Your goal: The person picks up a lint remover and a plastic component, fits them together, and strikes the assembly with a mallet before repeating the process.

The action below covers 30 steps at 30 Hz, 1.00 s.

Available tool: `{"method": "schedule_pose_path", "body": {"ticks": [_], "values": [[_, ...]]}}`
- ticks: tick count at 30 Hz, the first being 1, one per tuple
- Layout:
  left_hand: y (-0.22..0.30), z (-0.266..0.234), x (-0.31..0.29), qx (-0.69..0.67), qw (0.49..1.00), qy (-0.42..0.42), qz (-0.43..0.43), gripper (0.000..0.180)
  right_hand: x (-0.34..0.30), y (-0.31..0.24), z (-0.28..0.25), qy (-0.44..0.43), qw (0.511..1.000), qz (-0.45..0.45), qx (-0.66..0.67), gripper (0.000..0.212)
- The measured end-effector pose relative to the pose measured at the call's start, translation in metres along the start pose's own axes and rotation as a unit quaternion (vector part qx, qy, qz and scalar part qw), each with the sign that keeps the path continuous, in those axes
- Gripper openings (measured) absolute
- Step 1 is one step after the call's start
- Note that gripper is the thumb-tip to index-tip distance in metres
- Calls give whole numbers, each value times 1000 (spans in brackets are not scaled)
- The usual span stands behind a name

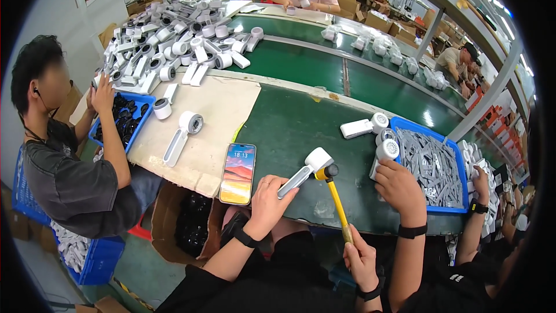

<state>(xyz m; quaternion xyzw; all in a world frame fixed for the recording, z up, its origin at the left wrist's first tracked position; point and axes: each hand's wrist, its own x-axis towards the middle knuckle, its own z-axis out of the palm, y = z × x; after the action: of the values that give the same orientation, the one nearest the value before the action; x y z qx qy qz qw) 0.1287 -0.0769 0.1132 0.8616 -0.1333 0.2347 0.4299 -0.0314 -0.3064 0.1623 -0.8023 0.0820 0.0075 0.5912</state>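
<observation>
My left hand (265, 207) is closed around the handle of a white handheld fan (318, 159). The fan's round head points away from me, and a grey strip runs along its handle. In my right hand (360, 258) is the wooden-ended yellow handle of a small mallet (337, 200). Its black head overlaps the fan's head in view; whether they touch I cannot tell. Just left of my left hand a phone (237, 174) lies face up with its screen lit. Another white handheld fan (184, 136) rests on the brown board beyond it.
A co-worker's hand (399, 191) grips a white fan (387, 149) beside a blue tray (466, 188) of grey strips. At left, another person (75, 179) works over a blue tray (152, 99) of black parts. White fans (174, 40) pile up behind. A cardboard box (165, 223) stands below the table edge.
</observation>
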Motion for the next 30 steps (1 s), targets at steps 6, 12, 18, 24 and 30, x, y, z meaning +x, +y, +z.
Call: {"method": "schedule_pose_path", "body": {"ticks": [6,12,18,24,30], "values": [[-7,7,0,-24,1000,-4,1,20,14,-13,1,24,977,-178,-113,50],[-9,11,2,-29,999,21,32,19,22,-15,3,-15,968,-159,-191,46],[-7,11,0,-54,997,29,37,20,12,-19,6,-11,981,-124,-152,47],[-12,11,-7,-10,999,37,32,24,9,-23,7,-40,988,-83,-122,45],[-18,12,-13,32,999,37,12,29,10,-39,10,-87,971,-103,-196,44]]}}
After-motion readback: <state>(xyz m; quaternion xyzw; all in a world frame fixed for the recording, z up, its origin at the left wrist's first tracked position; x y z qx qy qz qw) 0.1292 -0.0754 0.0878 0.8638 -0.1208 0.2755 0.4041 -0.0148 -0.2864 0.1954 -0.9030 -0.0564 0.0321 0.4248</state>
